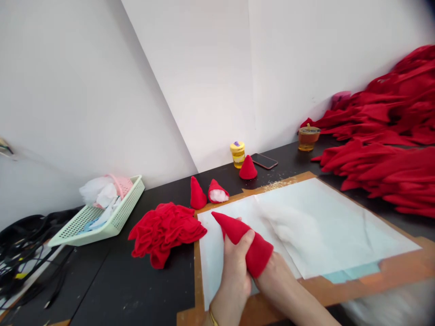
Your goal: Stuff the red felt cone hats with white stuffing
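Observation:
A red felt cone [238, 235] lies over the white paper sheet [322, 222], its tip pointing up and left. My left hand [234, 271] is wrapped round the cone's middle, thumb across it. My right hand [272, 269] goes into the cone's wide lower end, so its fingers are hidden inside the felt. Three more red cones stand beyond: an upright one [197, 194], one on its side showing white stuffing [217, 192], and one near the wall [248, 168].
A heap of red felt pieces [165, 231] lies left of the brown board [390, 276]. A large pile of red fabric [390, 149] fills the right. A green basket [102, 215], yellow jar [237, 154], phone [264, 160], amber cup [308, 137] and cables [20, 253] sit around.

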{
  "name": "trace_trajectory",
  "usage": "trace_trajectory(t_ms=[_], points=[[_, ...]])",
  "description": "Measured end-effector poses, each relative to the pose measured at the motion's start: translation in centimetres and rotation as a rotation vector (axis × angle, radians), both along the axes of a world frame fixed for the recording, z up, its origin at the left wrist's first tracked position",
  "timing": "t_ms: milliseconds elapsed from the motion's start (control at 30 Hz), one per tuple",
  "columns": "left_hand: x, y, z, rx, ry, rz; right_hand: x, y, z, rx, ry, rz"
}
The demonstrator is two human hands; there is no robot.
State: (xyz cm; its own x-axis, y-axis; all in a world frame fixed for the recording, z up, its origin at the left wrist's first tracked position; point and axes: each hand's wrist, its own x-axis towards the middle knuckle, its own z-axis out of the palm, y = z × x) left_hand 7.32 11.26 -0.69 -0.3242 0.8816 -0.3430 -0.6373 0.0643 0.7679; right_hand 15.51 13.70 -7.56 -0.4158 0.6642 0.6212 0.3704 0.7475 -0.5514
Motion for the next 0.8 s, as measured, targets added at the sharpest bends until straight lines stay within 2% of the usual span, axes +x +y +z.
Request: trace_trajectory(t_ms=[100, 200, 333, 500, 667, 733, 800], points=[[-1.0, 0.4, 0.1, 0.017, -0.021, 0.009, 0.2, -0.2, 1.0, 0.062, -0.051, 0.076], [-3.0, 1.1, -0.1, 0.071, -0.136, 0.02, 1.3, -0.9, 1.1, 0.169, -0.046, 0.133], [-4.8, 1.6, -0.6, 0.129, -0.326, -0.01, 2.8, -2.3, 0.6, 0.243, 0.062, 0.066], [-3.5, 0.6, -1.5, 0.137, -0.403, -0.09, 1.7, -2.1, 0.8, 0.253, -0.016, 0.003], [-2.7, -0.1, -2.0, 0.164, -0.383, -0.19, 1.4, -1.6, 0.9, 0.161, 0.004, 0.096], [-3.2, 0.2, -1.9, 0.176, -0.432, -0.169, 2.1, -2.0, 0.8, 0.201, 0.043, 0.133], [-3.7, 0.8, -1.7, 0.171, -0.486, -0.109, 2.8, -2.3, 0.6, 0.24, 0.114, 0.111]])
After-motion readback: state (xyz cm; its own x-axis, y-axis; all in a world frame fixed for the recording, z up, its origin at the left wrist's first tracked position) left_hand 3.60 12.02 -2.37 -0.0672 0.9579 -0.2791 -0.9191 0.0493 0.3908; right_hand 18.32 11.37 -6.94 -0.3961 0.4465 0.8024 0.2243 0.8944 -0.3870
